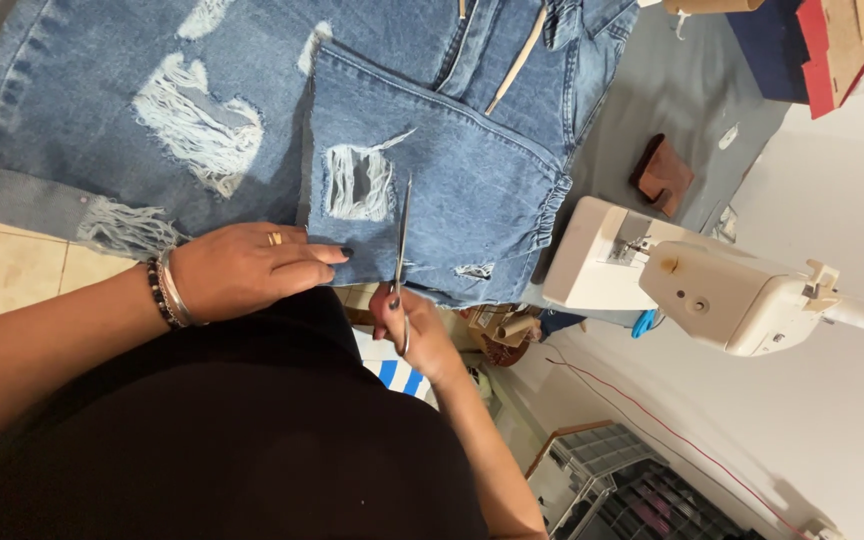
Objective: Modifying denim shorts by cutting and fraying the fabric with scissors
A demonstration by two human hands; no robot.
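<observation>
Head view: left hand lies flat, pressing the ripped denim piece; right hand just beside it grips scissors, blades entering the hem. Better keep the cloth taut, cutting slowly

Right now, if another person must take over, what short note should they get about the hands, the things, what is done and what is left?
Left hand: flat on the edge of the denim piece, pressing it down; ring and bracelets on it.
Right hand: holds the scissors, blades pointing up into the denim piece beside its frayed hole.
The piece lies on top of ripped jeans on the table. A sewing machine stands to the side.
Done: the blades lie over the lower edge of the piece; how far it is cut cannot be seen.
Left: the denim above the blade tips looks uncut.
</observation>
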